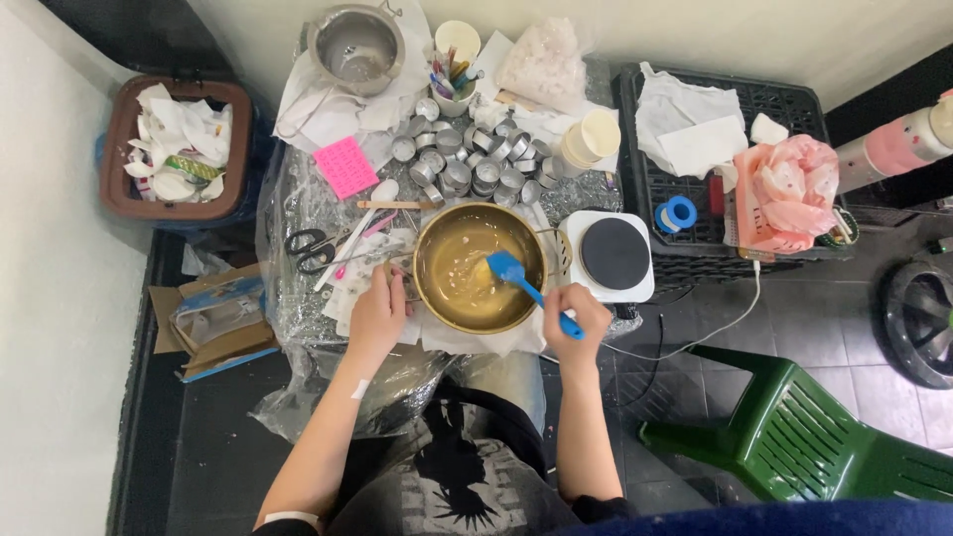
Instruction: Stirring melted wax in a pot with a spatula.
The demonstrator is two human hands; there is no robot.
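Brass bowl [467, 260], centre of plastic-covered bench [298, 199], pale liquid inside; left hand [377, 316] closed on its left rim; right hand [574, 316] gripping blue spatula [518, 278], blade in the liquid. Just right: white hotplate [612, 254]. Behind: cluster of small metal cups [467, 159]. Left: scissors [313, 245], pink mould [345, 166]
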